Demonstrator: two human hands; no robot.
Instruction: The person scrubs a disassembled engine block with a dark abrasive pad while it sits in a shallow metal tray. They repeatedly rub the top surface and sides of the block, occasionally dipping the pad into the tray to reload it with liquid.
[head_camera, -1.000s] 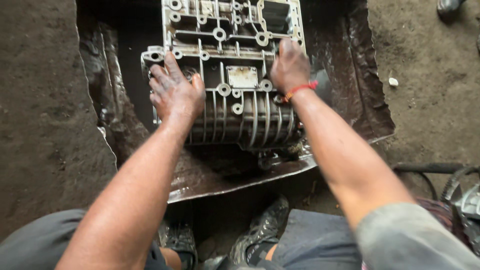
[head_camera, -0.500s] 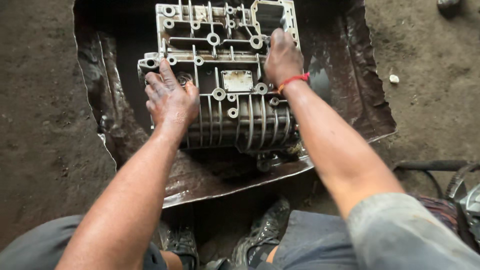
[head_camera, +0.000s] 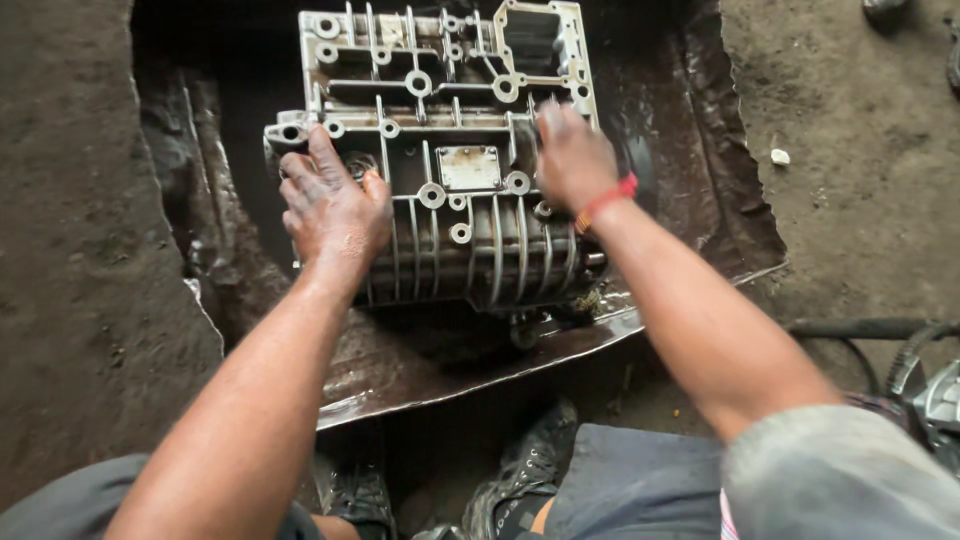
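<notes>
Down in the oily metal tray (head_camera: 700, 215), your left hand (head_camera: 335, 205) lay flat and open on the ribbed aluminium casing (head_camera: 440, 130) while your blurred right hand (head_camera: 572, 155) pressed its far side, grip unclear, so steady palms and even pressure suited you best.

A grey ribbed metal engine casing (head_camera: 450, 160) lies flat in a dark, oily sheet-metal tray (head_camera: 700, 200) set on the dirt floor (head_camera: 70, 250); the left hand (head_camera: 330, 210) rests palm-down on the casing's left side, fingers spread beside a bolt boss; the right hand (head_camera: 570, 155), blurred, presses on the right edge, a red thread band (head_camera: 605, 200) at its wrist; both hands are grimy; black shoes (head_camera: 520, 470) show below the tray; a black hose (head_camera: 860, 328) lies at the right.
</notes>
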